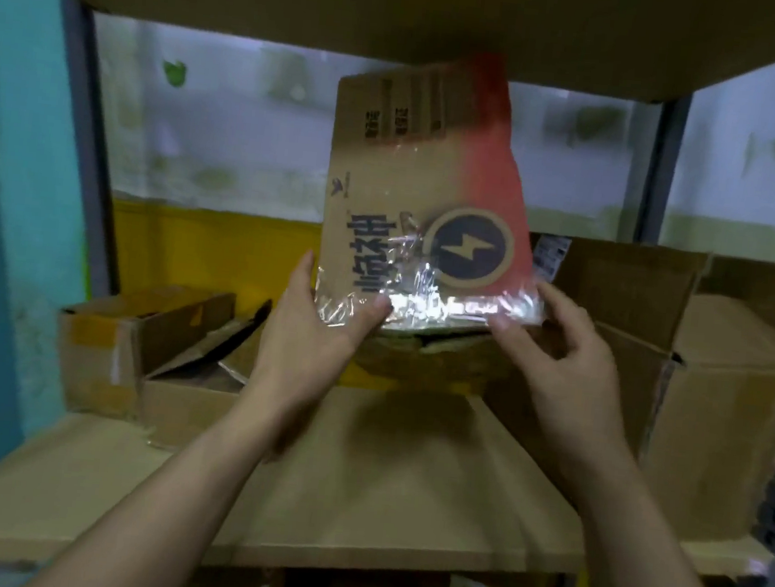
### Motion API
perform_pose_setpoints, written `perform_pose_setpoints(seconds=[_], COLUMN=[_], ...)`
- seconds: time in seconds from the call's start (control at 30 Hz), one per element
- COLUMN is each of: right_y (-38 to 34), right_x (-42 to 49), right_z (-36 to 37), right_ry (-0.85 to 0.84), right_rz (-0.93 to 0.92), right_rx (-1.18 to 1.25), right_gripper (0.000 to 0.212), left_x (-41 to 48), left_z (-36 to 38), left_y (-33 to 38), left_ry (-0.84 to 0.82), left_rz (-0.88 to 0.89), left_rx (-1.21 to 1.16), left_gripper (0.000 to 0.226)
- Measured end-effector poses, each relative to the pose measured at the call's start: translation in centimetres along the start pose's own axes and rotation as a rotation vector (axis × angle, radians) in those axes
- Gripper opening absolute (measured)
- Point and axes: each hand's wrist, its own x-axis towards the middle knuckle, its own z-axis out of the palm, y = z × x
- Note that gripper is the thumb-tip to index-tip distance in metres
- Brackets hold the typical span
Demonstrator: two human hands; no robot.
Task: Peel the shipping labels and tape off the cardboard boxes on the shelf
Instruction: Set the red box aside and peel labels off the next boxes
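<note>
Two bare forearms reach up from the bottom edge over the wooden shelf board (357, 489), which lies below the printed box (436, 165). The left hand (315, 333) grips that box at its lower left corner: the thumb lies across the front, pressing on the clear tape (423, 296), and the fingers curl round the left edge behind the cardboard. The right hand (563, 362) is at the box's lower right corner, where thumb and forefinger pinch the crinkled edge of the tape; its other fingers hang loosely bent and touch nothing that can be seen. The tape is wrinkled and shiny and runs along the bottom edge of the box, partly lifted from it. The box is flattened cardboard, held nearly upright above the shelf board between the two hands, brown at the left and fading to red at the right, with dark printed characters and a round lightning badge. Left of it and lower stands an open brown carton (145, 336) on the board; right of it stand larger plain cartons (725, 401). Above it runs the underside of the upper shelf (404, 1), and behind it is a pale, stained wall (231, 127) with a yellow band.
</note>
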Motion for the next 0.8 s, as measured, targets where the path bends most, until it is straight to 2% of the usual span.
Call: perform_pose_setpoints(seconds=[0.13,0.33,0.43,0.5,0.57,0.73,0.8], right_y=[-2.5,-4.4,-5.6,-5.8,-5.5,-5.4,-5.6], right_x=[-0.1,-1.1,-1.3,-0.9,-0.5,0.0,0.2], right_z=[0.5,1.7,1.5,1.6,1.7,1.2,0.9], right_ry=[0.051,0.251,0.306,0.255,0.156,-0.173,-0.225], right_rz=[-0.018,-0.132,-0.243,-0.242,-0.191,-0.077,-0.060], right_rx=[0.041,-0.070,-0.210,-0.304,-0.312,-0.249,-0.249], right_gripper=[0.079,0.046,0.040,0.040,0.040,0.048,0.052], left_x=[0.5,-0.3,-1.4,-2.4,-3.1,-2.9,-2.5], left_z=[-2.3,-3.3,-3.6,-3.5,-3.3,-3.6,-3.7], left_y=[1.4,3.2,3.5,3.3,2.7,0.3,-0.4], left_ry=[0.055,0.061,0.047,0.013,-0.011,-0.087,-0.129], left_rz=[-0.003,0.024,-0.052,-0.155,-0.259,-0.404,-0.408], left_rx=[-0.053,-0.060,-0.104,-0.193,-0.262,-0.259,-0.180], left_gripper=[0.096,0.090,0.066,0.052,0.049,0.064,0.070])
